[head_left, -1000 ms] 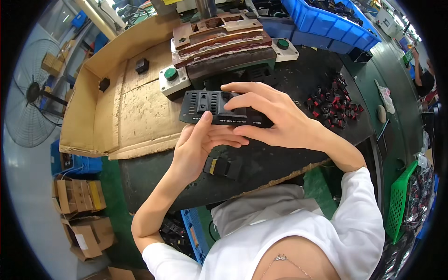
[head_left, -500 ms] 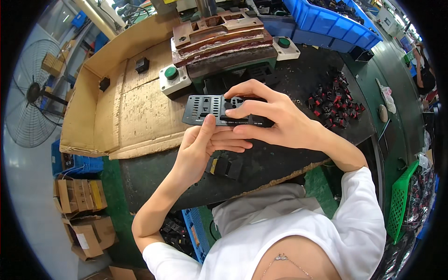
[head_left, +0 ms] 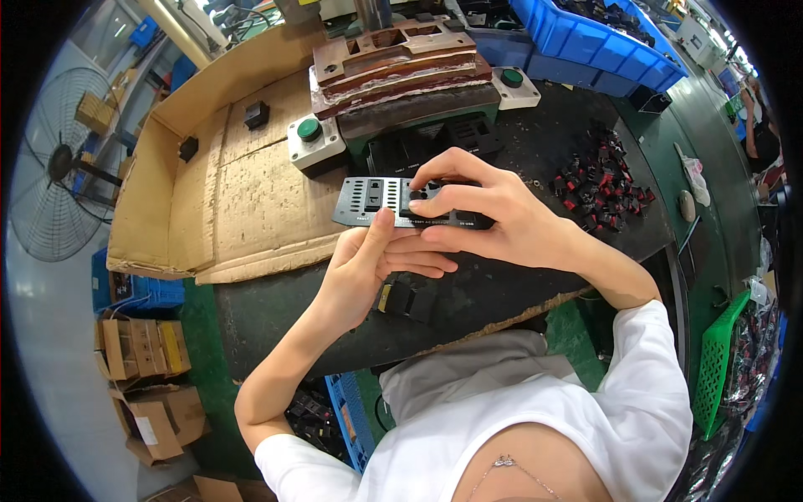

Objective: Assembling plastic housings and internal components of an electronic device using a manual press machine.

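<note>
Between my hands is a flat black plastic panel [head_left: 361, 199] with rows of vent slots, socket openings and white print. My left hand [head_left: 361, 266] grips its near edge, thumb on top and fingers underneath. From the right, my right hand [head_left: 493, 205] holds the other end, with its fingertips on the socket area and its thumb at the near edge. Those fingers cover part of the panel's right half. Below my left hand, a small black block with a yellow patch [head_left: 405, 301] lies on the dark table [head_left: 284, 326].
A press [head_left: 401, 67] with a stacked brown head stands beyond, between two green push buttons [head_left: 309, 130] [head_left: 512, 77]. Left is an open cardboard box [head_left: 201, 209] with a few black blocks. Red-and-black small parts [head_left: 600, 180] are heaped right, below a blue bin [head_left: 598, 42].
The panel has shifted slightly to the right and tilted a little, with both hands still on it. My right fingers have moved slightly over the socket area.
</note>
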{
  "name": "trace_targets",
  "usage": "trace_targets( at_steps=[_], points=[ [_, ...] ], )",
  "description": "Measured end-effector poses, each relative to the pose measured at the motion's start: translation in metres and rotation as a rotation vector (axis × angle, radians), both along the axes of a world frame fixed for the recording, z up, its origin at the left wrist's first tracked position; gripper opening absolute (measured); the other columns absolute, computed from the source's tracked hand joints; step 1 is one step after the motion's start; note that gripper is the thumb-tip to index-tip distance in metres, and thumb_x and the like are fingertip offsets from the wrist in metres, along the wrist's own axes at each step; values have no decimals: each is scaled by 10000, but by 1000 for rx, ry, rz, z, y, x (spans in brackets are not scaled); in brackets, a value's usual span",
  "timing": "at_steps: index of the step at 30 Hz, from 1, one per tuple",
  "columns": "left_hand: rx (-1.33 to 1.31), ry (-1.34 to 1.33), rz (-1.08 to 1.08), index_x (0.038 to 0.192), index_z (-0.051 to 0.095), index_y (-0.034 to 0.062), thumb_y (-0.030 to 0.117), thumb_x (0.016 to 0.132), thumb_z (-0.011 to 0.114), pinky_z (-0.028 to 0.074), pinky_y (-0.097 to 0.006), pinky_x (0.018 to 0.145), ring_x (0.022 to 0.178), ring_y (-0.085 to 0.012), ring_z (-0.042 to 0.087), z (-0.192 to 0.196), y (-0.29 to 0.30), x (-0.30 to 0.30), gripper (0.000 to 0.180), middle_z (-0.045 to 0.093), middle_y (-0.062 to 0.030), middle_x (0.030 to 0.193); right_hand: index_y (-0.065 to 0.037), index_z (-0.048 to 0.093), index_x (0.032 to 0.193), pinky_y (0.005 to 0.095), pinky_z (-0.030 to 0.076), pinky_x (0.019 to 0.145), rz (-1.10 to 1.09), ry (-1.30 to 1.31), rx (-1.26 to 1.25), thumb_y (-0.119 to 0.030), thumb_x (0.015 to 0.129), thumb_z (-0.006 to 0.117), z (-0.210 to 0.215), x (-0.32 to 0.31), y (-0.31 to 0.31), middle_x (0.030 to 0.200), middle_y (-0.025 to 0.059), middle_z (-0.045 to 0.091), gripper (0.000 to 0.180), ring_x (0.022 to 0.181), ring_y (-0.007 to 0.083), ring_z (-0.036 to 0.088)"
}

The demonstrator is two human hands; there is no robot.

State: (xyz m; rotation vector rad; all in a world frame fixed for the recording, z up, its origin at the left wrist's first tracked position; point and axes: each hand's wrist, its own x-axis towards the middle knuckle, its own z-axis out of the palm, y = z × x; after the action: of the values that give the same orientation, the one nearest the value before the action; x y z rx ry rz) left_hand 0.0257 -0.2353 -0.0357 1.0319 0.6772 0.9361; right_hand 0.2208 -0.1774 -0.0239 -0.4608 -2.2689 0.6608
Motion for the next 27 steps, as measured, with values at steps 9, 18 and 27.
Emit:
trace_targets(
  at_steps=[9, 18, 27],
  points=[
    [100, 18, 42, 1025, 544, -135, 336, 985, 262, 518, -378, 770, 858, -328, 639, -1, 2, -1, 551, 629, -235, 920, -62, 608, 1004, 328, 470, 783, -29, -18, 90, -133, 722, 710, 9, 1, 2, 1141, 135, 492, 308, 981, 266, 534],
    [490, 263, 321, 933, 603, -95, 234, 985, 317, 497, -310, 748, 798, -189, 626, -9, 25, -29, 439, 651, -157, 913, -28, 511, 1163, 210, 480, 743, -165, 113, -430, 12, 783, 640, 9, 14, 21, 839, 5, 579, 403, 737, 50, 554],
    [516, 283, 594, 931, 589, -40, -35, 817, 598, 492, -278, 719, 747, -148, 611, -19, 30, -43, 115, 643, -88, 845, 5, 584, 952, 213, 498, 691, -215, 256, -49, 49, 761, 643, 6, 9, 20, 949, 76, 635, 205, 715, 73, 569]
  ],
)
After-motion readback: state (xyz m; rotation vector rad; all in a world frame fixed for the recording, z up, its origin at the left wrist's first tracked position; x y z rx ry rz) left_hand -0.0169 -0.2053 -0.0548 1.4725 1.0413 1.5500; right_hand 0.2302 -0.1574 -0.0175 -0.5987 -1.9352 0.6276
